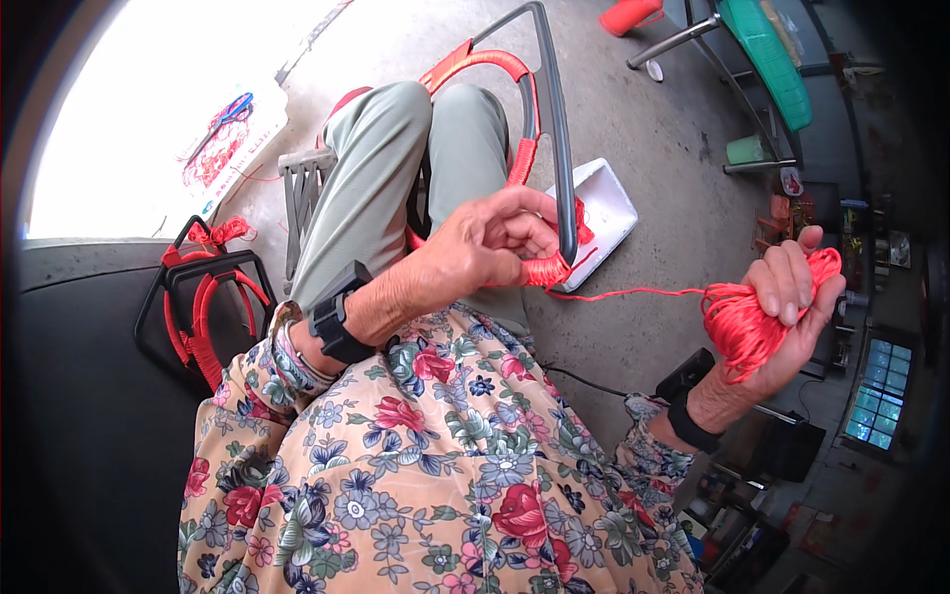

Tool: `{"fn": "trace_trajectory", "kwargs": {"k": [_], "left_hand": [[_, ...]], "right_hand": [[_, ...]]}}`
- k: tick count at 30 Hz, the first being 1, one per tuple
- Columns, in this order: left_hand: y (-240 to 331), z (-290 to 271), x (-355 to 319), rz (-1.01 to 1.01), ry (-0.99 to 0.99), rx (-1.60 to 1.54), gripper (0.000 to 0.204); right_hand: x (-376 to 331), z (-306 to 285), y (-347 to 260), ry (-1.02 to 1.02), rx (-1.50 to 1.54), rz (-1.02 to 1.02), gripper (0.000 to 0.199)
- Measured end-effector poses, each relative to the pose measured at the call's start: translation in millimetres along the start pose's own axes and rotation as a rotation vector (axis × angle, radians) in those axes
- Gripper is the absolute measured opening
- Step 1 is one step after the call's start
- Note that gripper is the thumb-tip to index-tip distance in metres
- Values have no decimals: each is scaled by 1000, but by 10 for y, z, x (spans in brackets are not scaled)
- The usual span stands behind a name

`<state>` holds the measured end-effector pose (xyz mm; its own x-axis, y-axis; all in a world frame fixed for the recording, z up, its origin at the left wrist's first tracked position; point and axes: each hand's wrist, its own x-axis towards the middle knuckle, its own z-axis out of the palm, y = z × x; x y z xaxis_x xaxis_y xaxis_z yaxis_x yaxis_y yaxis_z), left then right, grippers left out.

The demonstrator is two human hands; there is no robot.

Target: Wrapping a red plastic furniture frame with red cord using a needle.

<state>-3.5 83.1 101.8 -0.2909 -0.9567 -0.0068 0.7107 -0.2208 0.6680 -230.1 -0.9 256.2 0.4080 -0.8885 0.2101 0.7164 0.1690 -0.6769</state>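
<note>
Across my lap lies a black metal frame (560, 119) with a curved inner part (495, 61) wrapped in red cord. My left hand (490, 243) is closed around the frame's near corner, at a band of red wrapping (546, 270). Out to the right, my right hand (792, 307) grips a bundle of red cord (742, 322). A single strand (633, 295) runs taut between the bundle and the wrapped corner. The fingertips of my left hand are partly behind the frame.
A white foam box (612, 213) with red cord stands on the floor beyond the frame. More wrapped black frames (203, 297) lean at the left. Blue-handled scissors (233, 109) rest on red scraps at the upper left. A green stool (767, 59) stands at the upper right.
</note>
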Motion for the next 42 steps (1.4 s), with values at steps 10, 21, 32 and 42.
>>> {"fn": "trace_trajectory", "kwargs": {"k": [10, 21, 32, 42], "left_hand": [[-127, 150, -243, 385, 80, 810, 40], [-267, 288, -176, 660, 191, 1136, 31], [-166, 412, -193, 848, 248, 1492, 32], [282, 777, -133, 662, -119, 1094, 66]], "right_hand": [[-46, 88, -113, 72, 325, -61, 43], [-151, 320, 166, 44, 427, -35, 42], [-193, 276, 387, -34, 490, 4, 48], [-199, 405, 418, -126, 532, -40, 45]]}}
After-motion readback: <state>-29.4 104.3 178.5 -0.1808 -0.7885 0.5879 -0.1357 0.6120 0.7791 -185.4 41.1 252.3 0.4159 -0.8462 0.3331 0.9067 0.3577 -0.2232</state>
